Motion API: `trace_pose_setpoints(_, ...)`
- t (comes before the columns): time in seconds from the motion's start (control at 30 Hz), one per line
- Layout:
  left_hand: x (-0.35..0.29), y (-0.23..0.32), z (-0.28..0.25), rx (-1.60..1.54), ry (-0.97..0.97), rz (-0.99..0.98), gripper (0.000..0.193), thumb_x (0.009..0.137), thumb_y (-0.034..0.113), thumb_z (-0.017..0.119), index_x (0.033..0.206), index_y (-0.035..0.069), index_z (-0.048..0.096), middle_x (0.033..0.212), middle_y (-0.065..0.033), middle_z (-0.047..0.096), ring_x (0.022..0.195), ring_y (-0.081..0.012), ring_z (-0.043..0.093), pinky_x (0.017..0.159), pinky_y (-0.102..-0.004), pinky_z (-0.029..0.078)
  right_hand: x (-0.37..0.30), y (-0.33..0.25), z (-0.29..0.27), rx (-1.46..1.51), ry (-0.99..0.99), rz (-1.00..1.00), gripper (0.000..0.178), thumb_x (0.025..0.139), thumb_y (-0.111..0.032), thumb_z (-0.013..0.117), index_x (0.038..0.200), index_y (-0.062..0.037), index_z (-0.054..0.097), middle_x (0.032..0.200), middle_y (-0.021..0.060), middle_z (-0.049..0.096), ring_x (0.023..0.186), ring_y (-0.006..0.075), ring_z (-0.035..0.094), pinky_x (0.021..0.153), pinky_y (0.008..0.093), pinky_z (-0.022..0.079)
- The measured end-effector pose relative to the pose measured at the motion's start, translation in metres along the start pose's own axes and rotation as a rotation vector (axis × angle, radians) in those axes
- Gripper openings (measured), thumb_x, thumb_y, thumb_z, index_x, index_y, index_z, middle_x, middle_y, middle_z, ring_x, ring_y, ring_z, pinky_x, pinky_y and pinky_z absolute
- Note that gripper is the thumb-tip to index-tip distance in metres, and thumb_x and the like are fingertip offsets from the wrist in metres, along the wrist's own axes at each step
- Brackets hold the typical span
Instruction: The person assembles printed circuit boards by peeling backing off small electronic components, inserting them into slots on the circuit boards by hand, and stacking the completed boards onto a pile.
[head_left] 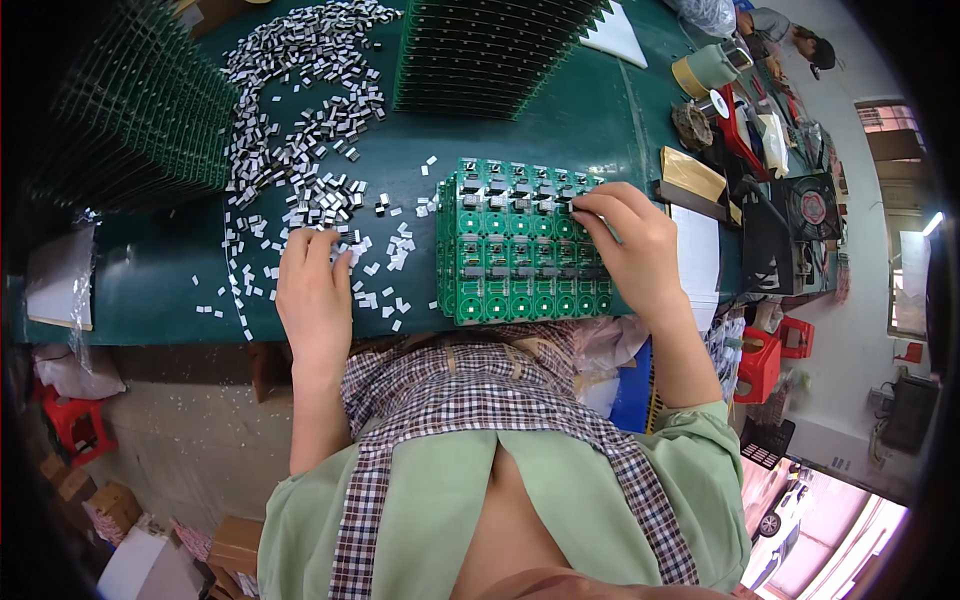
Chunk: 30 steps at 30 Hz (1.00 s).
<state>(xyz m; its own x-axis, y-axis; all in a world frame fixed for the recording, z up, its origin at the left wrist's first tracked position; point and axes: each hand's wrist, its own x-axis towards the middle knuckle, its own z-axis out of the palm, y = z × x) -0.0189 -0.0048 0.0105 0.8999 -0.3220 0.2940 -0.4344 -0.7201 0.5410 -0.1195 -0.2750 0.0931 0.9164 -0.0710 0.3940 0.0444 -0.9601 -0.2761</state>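
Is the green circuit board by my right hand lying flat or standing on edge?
Flat. The circuit board shows its broad face upward, with your right hand over its right edge.

On the table (pixel 590 135) before me, a pile of circuit boards (pixel 515 285) lies just right of centre, my right hand (pixel 630 245) at its far right corner. Left of it spread loose parts (pixel 325 135), my left hand (pixel 315 290) at their near side. They run back between two more board stacks: one (pixel 480 60) behind the pile, one (pixel 150 120) at far left. To the right (beyond my right hand) are a fan (pixel 812 208) and, farther back, a flask (pixel 712 68).
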Motion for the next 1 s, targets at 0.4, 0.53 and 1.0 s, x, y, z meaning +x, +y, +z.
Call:
trace_pose_setpoints(0.4,0.001,-0.005,0.004,-0.162,0.082,0.008,0.011,0.08,0.0,0.062,0.091,-0.001,0.061,0.085,-0.011,0.06,0.075,-0.0232,0.06,0.068,-0.0322,0.047,0.005,0.001,-0.001,-0.067,-0.084,-0.077,0.01,0.077,-0.007,0.066,0.086,-0.0068,0.064,0.085,0.0058,0.061,0.068,0.0257,0.063,0.06,0.0339,0.051)
trace_pose_setpoints(0.53,0.002,0.0,-0.003,-0.343,0.081,-0.061,0.011,0.081,-0.002,0.063,0.092,-0.002,0.064,0.086,-0.0098,0.064,0.076,-0.017,0.063,0.07,-0.0274,0.05,0.004,0.001,-0.001,-0.097,-0.076,-0.077,0.01,0.077,-0.008,0.065,0.086,-0.0069,0.064,0.085,0.0057,0.061,0.068,0.0255,0.063,0.06,0.0336,0.052)
trace_pose_setpoints(1.0,0.002,0.002,-0.001,-0.385,0.019,-0.059,0.013,0.083,-0.004,0.058,0.095,-0.002,0.059,0.091,-0.0084,0.061,0.083,-0.0181,0.06,0.075,-0.0286,0.047,0.007,0.002,-0.004,-0.014,-0.058,-0.065,0.011,0.075,-0.006,0.067,0.085,-0.0058,0.063,0.083,0.0056,0.062,0.07,0.024,0.064,0.06,0.0323,0.051)
